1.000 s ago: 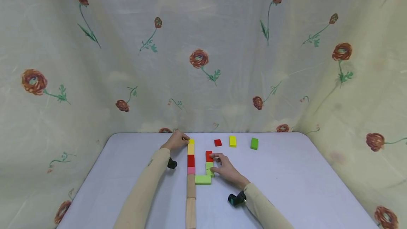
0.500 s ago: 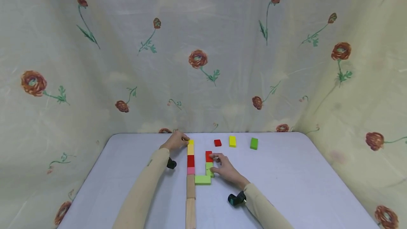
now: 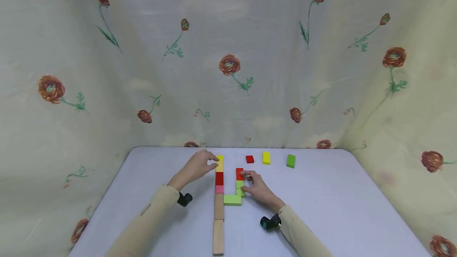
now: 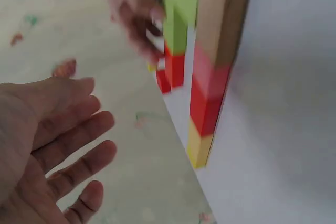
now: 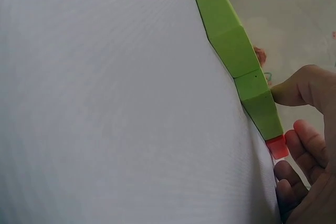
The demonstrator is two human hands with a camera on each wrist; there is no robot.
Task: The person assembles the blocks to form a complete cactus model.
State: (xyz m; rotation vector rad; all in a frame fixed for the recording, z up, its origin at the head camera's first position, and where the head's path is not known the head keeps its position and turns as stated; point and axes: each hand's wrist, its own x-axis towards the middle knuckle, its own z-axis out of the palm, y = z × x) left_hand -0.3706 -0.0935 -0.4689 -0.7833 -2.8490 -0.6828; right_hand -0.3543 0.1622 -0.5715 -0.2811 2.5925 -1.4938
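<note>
Here's the left hand [image 3: 197, 166], relaxed and holding nothing, poised beside the yellow block [image 3: 220, 157] at the far end of the long row; the fingertips overlap that end in the head view, yet the left-wrist view shows a gap. Over on the other side, the right hand [image 3: 263, 191] lies loosely bent, clenched on nothing, its thumb appearing to meet the lengthwise light green block [image 3: 239, 185] and its fingers beside the red block [image 3: 239, 174] beyond. Delicate stuff, and the craft, I'd judge, is in keeping those joints snug: light nudges along the row's length, no sideways shove to kick an end piece out of line, and the left wrist held high past the yellow end. On the right, thumb and fingers should work evenly, since thumb alone could swivel the green piece against the crosswise light green block [image 3: 232, 200]. Tougher to call: whether those right fingers press the red or merely hover, I can't tell; blur smears them in the left-wrist view, and the right-wrist view catches only a corner of wood from the long row, the yellow end out of sight
</note>
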